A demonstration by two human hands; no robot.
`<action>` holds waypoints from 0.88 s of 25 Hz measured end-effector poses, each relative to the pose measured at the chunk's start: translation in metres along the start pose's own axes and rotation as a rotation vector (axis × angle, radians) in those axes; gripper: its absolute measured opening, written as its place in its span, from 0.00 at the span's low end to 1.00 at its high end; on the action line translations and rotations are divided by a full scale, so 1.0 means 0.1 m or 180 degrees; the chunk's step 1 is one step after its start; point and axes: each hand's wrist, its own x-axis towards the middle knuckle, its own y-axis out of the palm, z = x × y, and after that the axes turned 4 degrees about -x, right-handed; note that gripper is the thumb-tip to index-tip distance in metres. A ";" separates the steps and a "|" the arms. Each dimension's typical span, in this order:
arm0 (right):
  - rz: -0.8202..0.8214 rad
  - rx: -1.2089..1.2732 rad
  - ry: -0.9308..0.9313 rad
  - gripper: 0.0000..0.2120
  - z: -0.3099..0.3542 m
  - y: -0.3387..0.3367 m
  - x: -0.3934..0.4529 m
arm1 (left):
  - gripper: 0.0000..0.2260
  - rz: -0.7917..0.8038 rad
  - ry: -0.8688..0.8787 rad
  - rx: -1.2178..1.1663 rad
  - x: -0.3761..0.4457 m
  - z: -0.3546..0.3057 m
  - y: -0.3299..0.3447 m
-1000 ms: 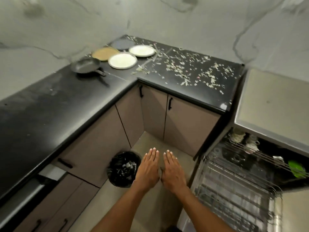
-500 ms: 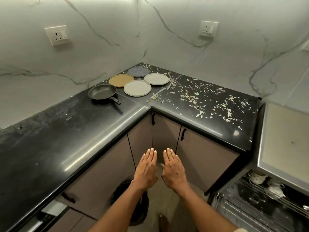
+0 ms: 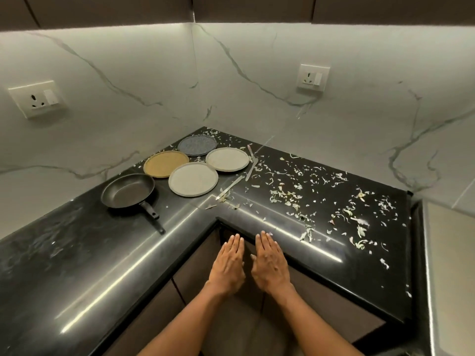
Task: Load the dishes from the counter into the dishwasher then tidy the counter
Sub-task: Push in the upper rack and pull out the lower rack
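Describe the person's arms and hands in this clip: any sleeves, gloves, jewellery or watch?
Both forearms are bare as far as the bottom edge of the head view; no sleeve shows. The left hand and right hand wear no gloves, and no rings, bracelets or watch are visible on the fingers or wrists. The fingernails look short and pale, with no marking I can make out.
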 end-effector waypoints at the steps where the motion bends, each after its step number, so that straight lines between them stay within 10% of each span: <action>1: 0.0005 -0.0015 0.0003 0.30 -0.02 -0.01 0.14 | 0.31 0.0022 -0.0003 0.0040 0.17 0.05 0.00; 17: 0.0277 -0.0224 -0.0310 0.31 0.15 0.27 2.69 | 0.30 -0.0113 -0.0302 -0.0121 2.19 1.27 -0.25; 22: 0.0382 -0.0399 -0.0417 0.33 0.14 0.34 3.29 | 0.14 -0.0073 -0.0371 -0.0143 2.57 1.59 -0.24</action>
